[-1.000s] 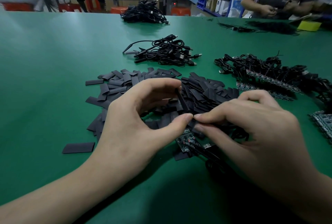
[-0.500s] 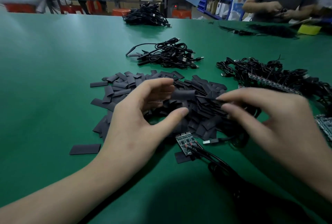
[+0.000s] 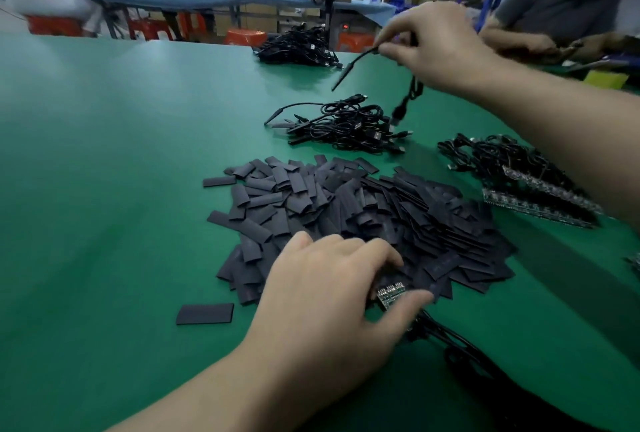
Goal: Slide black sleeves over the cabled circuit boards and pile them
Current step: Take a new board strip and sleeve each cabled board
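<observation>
A big heap of flat black sleeves (image 3: 381, 209) lies mid-table. At its near edge my left hand (image 3: 329, 310) pinches a small green circuit board (image 3: 391, 293) between thumb and fingers; its black cable (image 3: 460, 345) trails toward me on the right. My right hand (image 3: 440, 47) is raised at the far right and pinches a sleeved board assembly (image 3: 346, 71), sleeve end sticking out left, USB plug (image 3: 401, 112) dangling. It hangs above the pile of sleeved cabled boards (image 3: 346, 126).
Bare cabled boards (image 3: 519, 182) are stacked at the right under my right forearm. Another black cable bundle (image 3: 298, 50) sits at the table's far edge. One stray sleeve (image 3: 204, 313) lies left of my left hand. A person (image 3: 554, 5) works at the far right corner.
My right hand lifted the sleeved board away from the heap, up and toward the far pile. My left hand dropped onto another circuit board at the heap's near edge and took hold of it.
</observation>
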